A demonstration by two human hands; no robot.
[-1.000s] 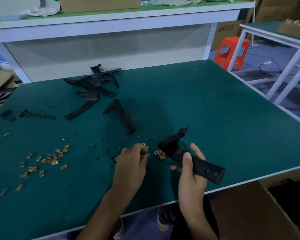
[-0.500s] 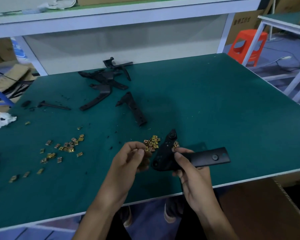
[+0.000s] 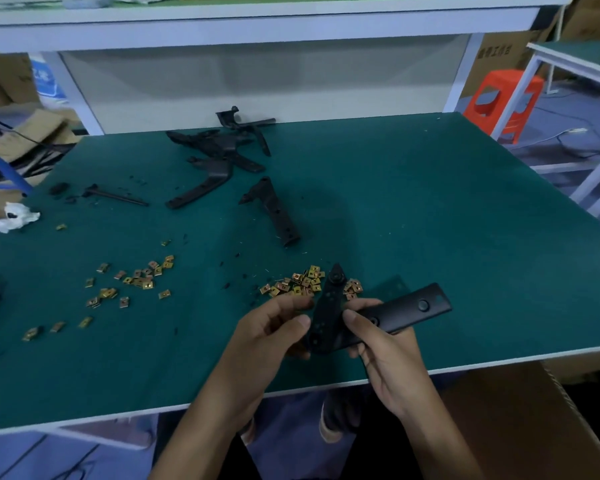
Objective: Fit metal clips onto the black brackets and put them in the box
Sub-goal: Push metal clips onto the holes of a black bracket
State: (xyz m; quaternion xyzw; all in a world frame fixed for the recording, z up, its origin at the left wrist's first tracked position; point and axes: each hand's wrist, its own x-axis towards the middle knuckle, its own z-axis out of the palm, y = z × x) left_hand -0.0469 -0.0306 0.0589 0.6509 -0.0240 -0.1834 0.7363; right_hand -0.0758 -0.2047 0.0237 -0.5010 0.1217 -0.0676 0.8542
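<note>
A right hand (image 3: 388,348) is clamping a black bracket (image 3: 399,311) at its bend over the table's (image 3: 430,202) near edge, beside loose clips (image 3: 302,284). Fingers of the left hand (image 3: 274,327) are curling against it, any clip hidden. Seemingly stiff and light, it is sitting securest gripped at the bend.

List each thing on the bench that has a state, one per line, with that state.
Held bracket: held above the table, gripped by right hand.
Left hand: fingers curled at the bracket's edge; contents hidden.
Loose brackets: lying piled, untouched.
Clips: loose heap on the table.
</note>
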